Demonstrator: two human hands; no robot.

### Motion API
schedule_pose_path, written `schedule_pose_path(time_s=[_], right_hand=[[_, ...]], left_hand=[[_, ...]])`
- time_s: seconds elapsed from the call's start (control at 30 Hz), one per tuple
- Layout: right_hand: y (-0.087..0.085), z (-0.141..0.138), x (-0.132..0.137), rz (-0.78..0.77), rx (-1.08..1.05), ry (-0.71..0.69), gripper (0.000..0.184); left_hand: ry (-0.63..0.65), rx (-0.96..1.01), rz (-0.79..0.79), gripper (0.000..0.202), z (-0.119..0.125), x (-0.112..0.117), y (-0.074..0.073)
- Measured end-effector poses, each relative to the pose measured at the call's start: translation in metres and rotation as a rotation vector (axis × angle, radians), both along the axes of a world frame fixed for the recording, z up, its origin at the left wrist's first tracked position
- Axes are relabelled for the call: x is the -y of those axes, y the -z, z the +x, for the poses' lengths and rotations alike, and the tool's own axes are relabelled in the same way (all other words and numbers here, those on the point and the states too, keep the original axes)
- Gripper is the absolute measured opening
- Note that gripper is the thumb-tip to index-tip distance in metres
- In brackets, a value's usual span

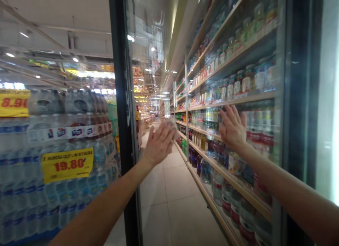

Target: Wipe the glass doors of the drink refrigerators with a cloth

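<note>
My left hand (159, 141) reaches to the glass door (164, 80), its fingers laid over a pale pinkish cloth (171, 127) that is blurred and partly hidden behind them. It looks pressed flat against the pane, close to the door's dark frame (122, 97). Further right, my right hand (233, 128) is raised with fingers apart and palm turned towards the glass. Nothing shows in it, and whether it touches the pane I cannot tell.
Beyond the glass, shelves (203, 104) of bottled drinks run along the right, beside a tiled aisle floor (164, 193). Packs of bottled water (69, 196) are stacked on the left, with a yellow price sign (67, 164). A dark upright frame (299, 97) stands at right.
</note>
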State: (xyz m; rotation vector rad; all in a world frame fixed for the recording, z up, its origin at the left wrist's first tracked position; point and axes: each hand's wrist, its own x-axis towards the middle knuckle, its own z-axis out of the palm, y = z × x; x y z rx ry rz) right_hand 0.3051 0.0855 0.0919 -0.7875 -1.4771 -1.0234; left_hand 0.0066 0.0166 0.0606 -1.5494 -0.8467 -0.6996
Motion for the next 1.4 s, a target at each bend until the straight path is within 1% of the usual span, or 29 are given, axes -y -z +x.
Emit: schedule_pose_path(time_s=[0.1, 0.13, 0.17, 0.2, 0.23, 0.33, 0.4, 0.43, 0.47, 0.57, 0.6, 0.63, 0.67, 0.7, 0.77, 0.83, 0.87, 0.9, 1.0, 1.03, 1.07, 1.1, 1.17, 1.23, 1.27, 1.3, 1.33, 1.37, 1.4], right_hand=[[0.015, -0.004, 0.003, 0.007, 0.086, 0.001, 0.054], [0.021, -0.005, 0.004, 0.011, 0.101, 0.000, 0.054], [0.026, -0.005, 0.005, 0.011, 0.109, -0.001, 0.054], [0.031, -0.006, 0.006, 0.009, 0.111, -0.003, 0.055], [0.035, -0.006, 0.006, 0.005, 0.112, -0.008, 0.056], [0.041, -0.007, 0.008, -0.013, 0.103, -0.031, 0.058], [0.044, -0.009, 0.010, -0.018, 0.080, -0.041, 0.058], [0.045, -0.010, 0.010, -0.016, 0.067, -0.041, 0.058], [0.046, -0.012, 0.011, -0.014, 0.054, -0.037, 0.059], [0.052, -0.016, 0.012, -0.028, 0.051, -0.027, 0.062], [0.054, -0.016, 0.012, -0.035, 0.060, -0.028, 0.063], [0.056, -0.016, 0.011, -0.037, 0.071, -0.030, 0.064], [0.058, -0.016, 0.010, -0.031, 0.083, -0.029, 0.065], [0.059, -0.016, 0.010, -0.021, 0.091, -0.027, 0.065], [0.060, -0.015, 0.010, -0.004, 0.094, -0.020, 0.065], [0.060, -0.016, 0.010, 0.002, 0.085, -0.019, 0.063], [0.060, -0.017, 0.011, 0.002, 0.076, -0.021, 0.063], [0.060, -0.018, 0.011, 0.000, 0.067, -0.024, 0.061], [0.060, -0.019, 0.012, -0.005, 0.061, -0.020, 0.058], [0.060, -0.020, 0.012, -0.003, 0.065, -0.017, 0.058], [0.060, -0.020, 0.012, 0.001, 0.067, -0.016, 0.057], [0.060, -0.020, 0.011, 0.005, 0.068, -0.016, 0.058], [0.061, -0.020, 0.010, 0.009, 0.063, -0.020, 0.059], [0.061, -0.020, 0.010, 0.004, 0.054, -0.031, 0.061], [0.061, -0.020, 0.010, -0.001, 0.051, -0.036, 0.062], [0.061, -0.020, 0.011, -0.003, 0.048, -0.043, 0.063], [0.061, -0.020, 0.011, -0.005, 0.046, -0.048, 0.064], [0.061, -0.020, 0.011, -0.006, 0.043, -0.051, 0.064], [0.061, -0.020, 0.011, -0.006, 0.043, -0.051, 0.065]], left_hand=[[0.114, -0.571, -0.135, 0.045, 0.011, 0.002, 0.036], [0.136, -0.693, -0.160, 0.045, 0.013, 0.001, 0.044], [0.141, -0.740, -0.168, 0.044, 0.014, 0.000, 0.048], [0.133, -0.716, -0.161, 0.045, 0.014, -0.001, 0.046], [0.117, -0.632, -0.138, 0.046, 0.013, -0.003, 0.038], [0.048, -0.177, -0.025, 0.049, 0.012, -0.006, 0.001], [0.010, 0.038, 0.031, 0.050, 0.014, -0.006, -0.012], [0.013, 0.036, 0.042, 0.049, 0.016, -0.005, -0.011], [0.035, -0.053, 0.036, 0.047, 0.018, -0.004, -0.006], [0.126, -0.547, -0.062, 0.042, 0.023, 0.000, 0.014], [0.139, -0.636, -0.081, 0.042, 0.023, 0.000, 0.016], [0.136, -0.649, -0.082, 0.041, 0.022, -0.001, 0.013], [0.118, -0.583, -0.061, 0.041, 0.021, -0.002, 0.005], [0.095, -0.448, -0.018, 0.042, 0.019, -0.004, -0.006], [0.040, -0.100, 0.083, 0.044, 0.015, -0.006, -0.031], [0.005, 0.112, 0.130, 0.047, 0.016, -0.007, -0.043], [0.008, 0.111, 0.124, 0.048, 0.018, -0.007, -0.042], [0.030, 0.030, 0.104, 0.049, 0.020, -0.006, -0.036], [0.120, -0.444, -0.022, 0.046, 0.027, -0.002, -0.006], [0.144, -0.575, -0.059, 0.045, 0.028, -0.002, 0.000], [0.160, -0.649, -0.082, 0.044, 0.026, -0.002, 0.002], [0.164, -0.658, -0.088, 0.043, 0.023, -0.002, -0.001], [0.136, -0.471, -0.039, 0.043, 0.013, -0.003, -0.019], [0.067, -0.100, 0.052, 0.045, 0.004, -0.005, -0.041], [0.030, 0.081, 0.093, 0.047, 0.000, -0.005, -0.047], [-0.001, 0.211, 0.122, 0.048, -0.002, -0.006, -0.050], [-0.018, 0.262, 0.132, 0.049, -0.002, -0.005, -0.047], [-0.019, 0.219, 0.119, 0.049, -0.001, -0.005, -0.041], [-0.006, 0.094, 0.081, 0.049, 0.000, -0.003, -0.031]])
